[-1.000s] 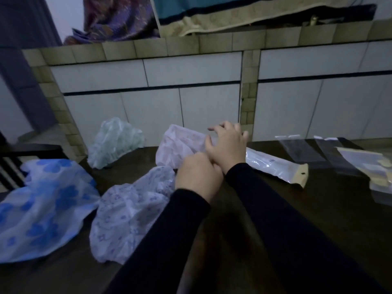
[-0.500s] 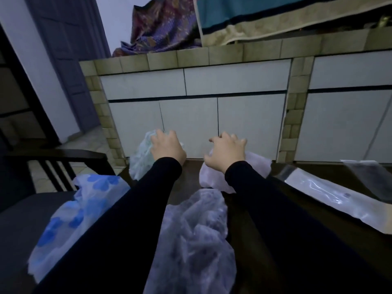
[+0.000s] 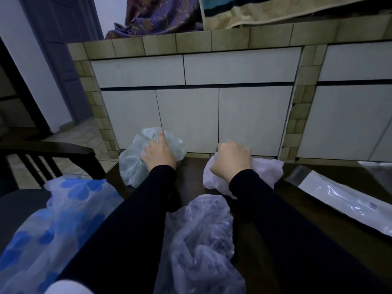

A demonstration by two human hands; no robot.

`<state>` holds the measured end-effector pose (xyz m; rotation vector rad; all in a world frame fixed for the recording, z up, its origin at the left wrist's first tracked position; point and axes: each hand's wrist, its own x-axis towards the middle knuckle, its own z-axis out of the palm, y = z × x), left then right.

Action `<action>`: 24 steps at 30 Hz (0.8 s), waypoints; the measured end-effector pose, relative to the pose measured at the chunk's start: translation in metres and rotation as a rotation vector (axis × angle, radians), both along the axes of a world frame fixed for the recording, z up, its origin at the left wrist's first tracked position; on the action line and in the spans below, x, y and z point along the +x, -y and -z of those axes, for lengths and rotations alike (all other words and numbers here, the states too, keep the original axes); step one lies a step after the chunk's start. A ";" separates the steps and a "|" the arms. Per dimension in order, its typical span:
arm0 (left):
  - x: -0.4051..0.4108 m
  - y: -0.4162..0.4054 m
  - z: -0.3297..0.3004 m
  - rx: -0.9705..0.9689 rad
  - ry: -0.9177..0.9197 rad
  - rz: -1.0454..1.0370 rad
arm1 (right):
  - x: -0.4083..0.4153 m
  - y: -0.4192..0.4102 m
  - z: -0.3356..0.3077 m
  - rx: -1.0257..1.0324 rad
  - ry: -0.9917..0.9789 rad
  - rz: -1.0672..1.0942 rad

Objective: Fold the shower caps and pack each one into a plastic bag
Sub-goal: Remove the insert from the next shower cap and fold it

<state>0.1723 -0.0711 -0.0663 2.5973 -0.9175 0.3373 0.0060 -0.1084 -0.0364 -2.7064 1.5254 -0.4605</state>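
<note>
around: blue-flower cap (image 3: 53,219) near-left, purple-print cap (image 3: 203,234) between the sleeves, filled bag (image 3: 347,200) off right | left hand (image 3: 158,152) gripped the pale green cap (image 3: 135,164) at the table's (image 3: 307,219) far edge | right hand (image 3: 232,161) was curled, clutching the white cap (image 3: 269,170) under it

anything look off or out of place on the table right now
The blue-flowered shower cap hangs over the table's left edge toward the chair. Otherwise just crumpled, unfolded caps; nothing spilled or damaged that I can see.
</note>
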 end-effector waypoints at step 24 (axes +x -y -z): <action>-0.088 -0.076 -0.052 -0.247 0.103 0.261 | -0.082 -0.062 -0.006 0.016 0.253 0.014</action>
